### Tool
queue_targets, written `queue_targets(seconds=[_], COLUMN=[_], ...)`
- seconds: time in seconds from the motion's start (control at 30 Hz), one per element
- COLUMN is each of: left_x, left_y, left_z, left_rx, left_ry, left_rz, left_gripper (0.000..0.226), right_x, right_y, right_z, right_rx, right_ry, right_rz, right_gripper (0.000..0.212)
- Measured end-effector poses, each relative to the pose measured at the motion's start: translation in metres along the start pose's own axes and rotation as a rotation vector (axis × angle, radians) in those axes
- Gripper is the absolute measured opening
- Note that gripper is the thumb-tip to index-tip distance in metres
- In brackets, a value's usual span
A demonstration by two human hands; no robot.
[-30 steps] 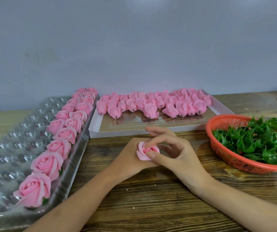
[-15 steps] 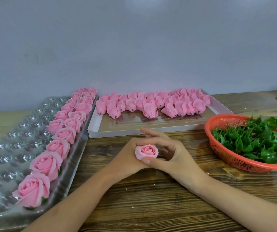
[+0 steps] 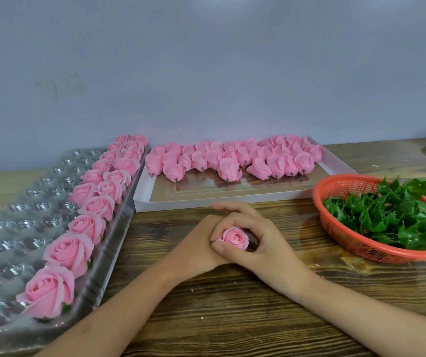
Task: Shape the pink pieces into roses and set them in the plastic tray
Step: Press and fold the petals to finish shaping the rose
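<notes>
**Bench inspection: one rose in hand, sixteen trayed**

Count: two hands, one tray, one box, one basket.

Item in work: one pink rose (image 3: 233,238), held above the bench (image 3: 232,318) at centre, clear of all three containers. The right hand (image 3: 266,240) pinches it, thumb at the front and forefinger arched over the top, with the other fingers (image 3: 228,206) stretched out flat behind. The left hand (image 3: 196,248) is curled against the rose's left side, its fingertips hidden.

Tray (image 3: 13,228), clear plastic with dimpled cells, at left: finished roses (image 3: 69,249) fill its right edge only, about sixteen by count (the far ones crowd, so one more or fewer is possible). They run single file near the viewer and two abreast farther back. The cells to their left hold nothing.

Box (image 3: 206,200), white and shallow, at the back centre: unshaped pink pieces (image 3: 227,166) are bunched along its far side. They number some thirty, but overlap too much for a firm figure.

Basket (image 3: 335,228), red mesh, at right: a heap of green leaves (image 3: 387,217), not countable.
</notes>
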State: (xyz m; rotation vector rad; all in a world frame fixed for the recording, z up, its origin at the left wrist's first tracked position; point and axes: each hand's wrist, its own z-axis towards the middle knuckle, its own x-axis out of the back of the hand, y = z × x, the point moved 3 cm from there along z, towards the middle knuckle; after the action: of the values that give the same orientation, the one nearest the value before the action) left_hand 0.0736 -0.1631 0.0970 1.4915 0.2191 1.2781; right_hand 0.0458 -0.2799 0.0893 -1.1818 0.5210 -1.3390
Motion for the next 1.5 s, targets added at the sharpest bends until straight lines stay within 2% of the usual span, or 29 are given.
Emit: queue_targets(seconds=[0.17,0.27,0.37,0.47,0.63,0.7,0.77,0.8,1.03,1.13,1.23,1.33,1.5], left_x=[0.001,0.001,-0.001,0.0,0.004,0.005,0.006,0.006,0.006,0.006,0.007,0.007,0.006], left_y=[-0.002,-0.002,-0.001,-0.001,0.0,-0.001,-0.003,-0.003,-0.002,-0.002,-0.002,-0.003,-0.005], left_z=[0.0,0.0,0.0,-0.001,0.0,-0.001,-0.002,-0.003,-0.004,-0.004,-0.004,-0.004,-0.003], left_rx=[0.006,0.018,0.012,-0.013,-0.079,-0.072,-0.042,-0.03,-0.023,-0.018,-0.025,-0.015,-0.019], left_ry=[0.014,-0.013,-0.023,-0.013,0.036,0.059,0.068,0.072,0.069,0.072,0.067,0.066,0.067], left_rz=[0.025,0.01,-0.046,-0.038,-0.093,-0.138,-0.194,-0.21,-0.203,-0.191,-0.19,-0.205,-0.203], left_gripper=[0.027,0.029,0.034,0.028,0.025,0.02,0.011,0.014,0.033,0.032,0.033,0.025,0.019], right_x=[0.002,0.002,0.001,0.0,0.003,0.003,0.003,0.004,0.005,0.004,0.002,0.002,0.007], right_y=[-0.004,-0.007,-0.004,0.001,0.001,0.002,0.005,0.006,0.008,0.007,0.008,0.01,0.003], right_z=[0.0,0.0,0.001,0.001,0.001,0.001,0.0,0.0,-0.001,-0.001,-0.001,-0.001,-0.001], right_rx=[0.035,0.078,0.055,0.015,0.027,0.015,-0.031,-0.06,-0.051,-0.067,-0.096,-0.121,-0.049], right_ry=[-0.002,0.006,0.016,-0.029,0.041,0.072,0.109,0.123,0.167,0.181,0.18,0.167,0.233], right_rz=[0.02,0.073,0.07,-0.001,0.08,0.125,0.152,0.153,0.01,-0.052,-0.126,-0.11,-0.063], right_gripper=[0.02,0.013,0.012,0.013,0.038,0.034,0.015,0.01,0.034,0.032,0.019,0.017,0.036])
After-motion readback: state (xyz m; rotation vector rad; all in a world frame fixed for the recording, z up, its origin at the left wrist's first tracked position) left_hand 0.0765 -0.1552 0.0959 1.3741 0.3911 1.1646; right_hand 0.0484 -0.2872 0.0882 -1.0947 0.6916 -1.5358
